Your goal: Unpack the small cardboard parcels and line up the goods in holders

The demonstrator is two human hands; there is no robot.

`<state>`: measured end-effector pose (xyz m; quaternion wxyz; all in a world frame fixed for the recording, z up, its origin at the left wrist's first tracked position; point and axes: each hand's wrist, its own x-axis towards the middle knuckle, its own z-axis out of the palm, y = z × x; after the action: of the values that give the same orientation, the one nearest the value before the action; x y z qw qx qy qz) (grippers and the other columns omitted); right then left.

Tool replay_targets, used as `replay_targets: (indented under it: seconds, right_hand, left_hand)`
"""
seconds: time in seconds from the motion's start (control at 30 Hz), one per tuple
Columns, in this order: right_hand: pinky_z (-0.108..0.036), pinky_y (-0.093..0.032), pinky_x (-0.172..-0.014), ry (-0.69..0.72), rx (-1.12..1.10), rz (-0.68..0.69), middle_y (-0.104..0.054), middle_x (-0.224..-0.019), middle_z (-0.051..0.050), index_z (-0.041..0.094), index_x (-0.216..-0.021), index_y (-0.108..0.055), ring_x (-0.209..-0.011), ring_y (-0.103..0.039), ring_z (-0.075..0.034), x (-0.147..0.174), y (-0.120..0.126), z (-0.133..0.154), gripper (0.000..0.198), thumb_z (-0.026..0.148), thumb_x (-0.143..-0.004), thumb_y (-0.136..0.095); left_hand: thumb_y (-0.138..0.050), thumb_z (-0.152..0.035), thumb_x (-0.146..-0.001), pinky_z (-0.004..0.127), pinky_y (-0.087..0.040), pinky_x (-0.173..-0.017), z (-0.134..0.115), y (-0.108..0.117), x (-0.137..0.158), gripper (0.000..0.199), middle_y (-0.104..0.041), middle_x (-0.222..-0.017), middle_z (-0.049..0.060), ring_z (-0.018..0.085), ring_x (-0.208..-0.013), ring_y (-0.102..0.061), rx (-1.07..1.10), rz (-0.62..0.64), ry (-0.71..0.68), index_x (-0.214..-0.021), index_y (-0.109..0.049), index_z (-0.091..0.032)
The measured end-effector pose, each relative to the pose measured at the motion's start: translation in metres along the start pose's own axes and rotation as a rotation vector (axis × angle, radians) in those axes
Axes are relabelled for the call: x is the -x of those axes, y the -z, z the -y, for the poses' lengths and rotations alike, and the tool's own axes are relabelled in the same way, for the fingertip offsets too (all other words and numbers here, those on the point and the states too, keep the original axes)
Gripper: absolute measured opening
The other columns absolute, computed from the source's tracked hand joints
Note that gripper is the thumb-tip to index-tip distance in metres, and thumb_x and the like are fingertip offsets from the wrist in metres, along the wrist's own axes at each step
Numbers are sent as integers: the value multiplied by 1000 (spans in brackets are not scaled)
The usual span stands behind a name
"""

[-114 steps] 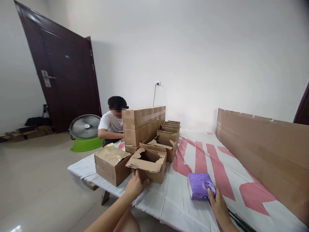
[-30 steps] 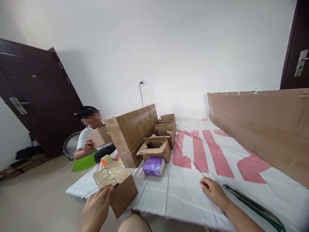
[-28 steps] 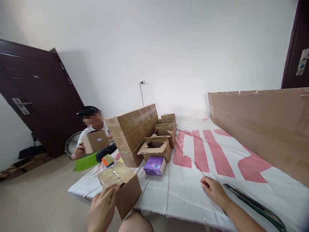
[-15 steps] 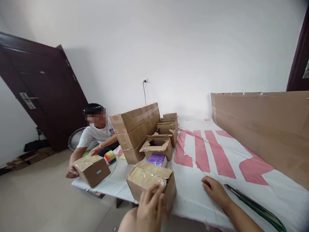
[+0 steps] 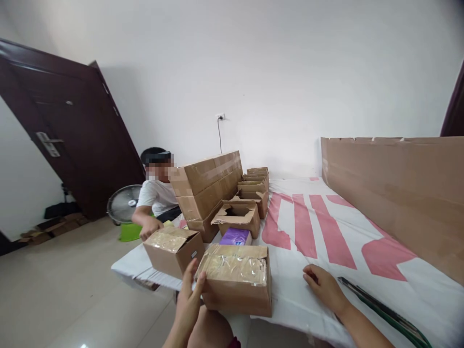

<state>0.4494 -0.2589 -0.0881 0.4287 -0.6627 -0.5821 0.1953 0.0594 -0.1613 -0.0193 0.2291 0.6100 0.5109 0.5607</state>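
Cloth [image 5: 288, 290]: purple pack [image 5: 235, 237] half-hidden; left hand [image 5: 189, 300] splayed against carton [image 5: 237, 292], right hand [image 5: 324, 285] seemingly curled.

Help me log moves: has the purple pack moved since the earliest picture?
Yes: left, judged against the red print; the purple pack now sits in front of the nearest open box.
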Motion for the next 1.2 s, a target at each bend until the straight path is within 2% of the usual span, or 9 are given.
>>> replay_targets:
  seconds: [0.1,0.23,0.4,0.57,0.67,0.73,0.9,1.07,1.2]
  right_hand:
    - [-33,-50,-78,-13,-28,17,-71,-90,-4,21,-97,-62,-82,-65,-22,0,0,0,33,48,-85,-46]
    - [-33,-52,-79,-29,-6,40,-73,-95,-7,20,-98,-65,-88,-67,-23,6,11,-3,40,51,-83,-46]
    - [-46,-44,-98,-116,589,-188,-66,-121,-14,17,-111,-66,-116,-57,-32,34,53,-21,45,44,-83,-43]
    - [-52,-47,-87,-403,996,-100,-66,-117,-17,15,-114,-64,-109,-59,-37,68,91,-42,43,39,-87,-41]
    - [-44,-50,-84,-366,961,-76,-68,-106,-17,14,-106,-64,-101,-63,-32,74,101,-50,38,35,-88,-38]
    - [-39,-51,-84,-313,864,-179,-66,-107,-17,14,-106,-61,-102,-64,-29,68,107,-45,38,38,-88,-37]
    - [-35,-54,-72,22,731,-455,-63,-116,-12,21,-127,-48,-102,-64,-26,37,120,35,49,50,-90,-35]
    - [-29,-51,-65,466,812,-54,-65,-102,-7,30,-134,-50,-81,-65,-19,10,91,153,40,32,-97,-35]
    - [-27,-44,-60,582,1003,114,-64,-90,-4,29,-129,-55,-69,-60,-17,-7,52,192,39,20,-92,-44]
  left_hand:
    - [-46,-68,-83,48,-26,-117,3,-15,8,64,-58,-135,10,33,-137,-39,189,151,174,-124,-57,-20]
    - [-53,-70,-78,49,-25,-117,-15,-38,34,73,-52,-142,12,34,-140,-35,240,274,247,-129,-53,-18]
    - [-48,-59,-87,47,-31,-114,-48,-72,63,59,-54,-141,11,30,-136,-42,327,528,136,-132,-50,-21]
    - [-47,-55,-90,47,-28,-115,-52,-114,83,54,-52,-142,12,30,-136,-41,488,410,77,-130,-54,-20]
    - [-47,-52,-91,46,-28,-115,-46,-123,86,48,-50,-142,11,30,-137,-39,582,362,-6,-127,-58,-22]
    - [-49,-50,-91,45,-31,-113,-43,-119,83,45,-50,-141,12,31,-135,-40,615,422,-39,-124,-60,-22]
    - [-51,-54,-88,46,-32,-111,-35,-109,69,47,-48,-136,13,33,-133,-39,657,599,-143,-120,-62,-22]
    - [-44,-57,-91,47,-29,-112,-31,-119,70,51,-43,-136,13,32,-133,-35,656,544,-211,-124,-57,-22]
    - [-42,-58,-91,46,-30,-111,-33,-121,71,52,-45,-132,14,31,-129,-39,621,508,-269,-123,-57,-21]
